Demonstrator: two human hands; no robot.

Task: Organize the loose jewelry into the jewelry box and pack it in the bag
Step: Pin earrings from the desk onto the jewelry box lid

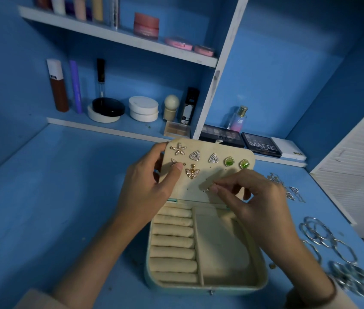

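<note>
The jewelry box [205,284] sits open on the blue table [65,197] right in front of me, its lid [221,150] standing up on the far side. My left hand [152,186] grips the lid's left edge, with my thumb pressed on its front over a partly hidden earring. My right hand [259,204] pinches a small shiny piece [208,190] between thumb and forefinger against the lower middle of the lid; it is too small to tell what it is.

Pinned on the lid are a star earring [178,148], two triangle earrings [195,155], two green earrings [229,161] and, below them, a butterfly earring [191,172]. The left half of the box holds a stack of cream ring rolls [174,241]; the right half is one wide cream-lined compartment [223,253]. On the table to the right of the box lie loose chains [288,188], farther off, and silver bangles [319,235], nearer to me.
</note>
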